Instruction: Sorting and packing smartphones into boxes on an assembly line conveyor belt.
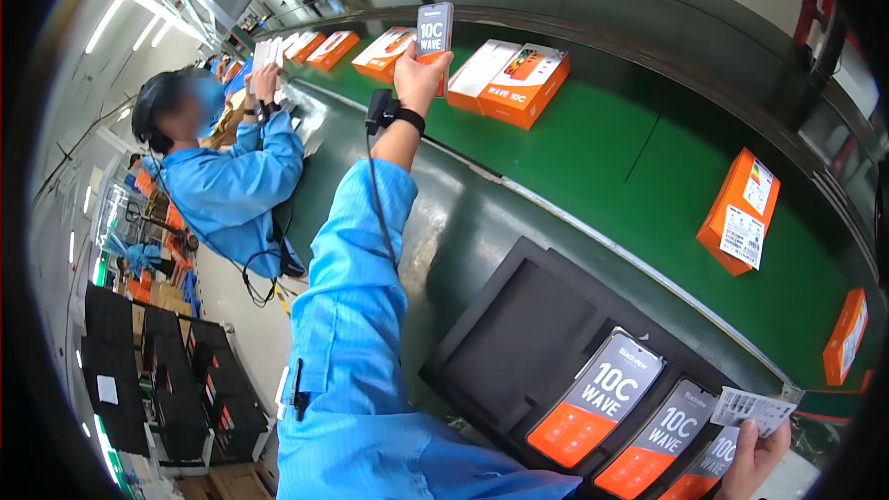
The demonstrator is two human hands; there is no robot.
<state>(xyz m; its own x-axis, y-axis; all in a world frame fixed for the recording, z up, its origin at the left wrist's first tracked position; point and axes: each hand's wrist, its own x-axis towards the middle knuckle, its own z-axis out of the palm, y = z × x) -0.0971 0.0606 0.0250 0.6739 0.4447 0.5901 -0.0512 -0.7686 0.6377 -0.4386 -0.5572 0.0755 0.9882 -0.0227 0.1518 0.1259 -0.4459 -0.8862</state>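
Phone (434,34) sits high in my left hand (417,74), fingers wrapped around its lower half, arm stretched far out over the green conveyor belt (593,157). It hangs just above an open orange box (507,81), with more open boxes lined up along the belt toward the co-worker in blue (236,176). My right hand (755,458) is low at the frame's corner, fingers pinched on a small white label sheet (752,405), right beside the black tray (519,333) that carries three more phones in its slots. To my eye the step in hand is getting this phone into a box, and doing it well means I keep the grip firm on the edges, off the printed film, line the phone up square with the box and lower it flat rather than dropping it. A strap with a cable (381,116) rides on my left wrist; I'd keep that cable from snagging on the boxes.
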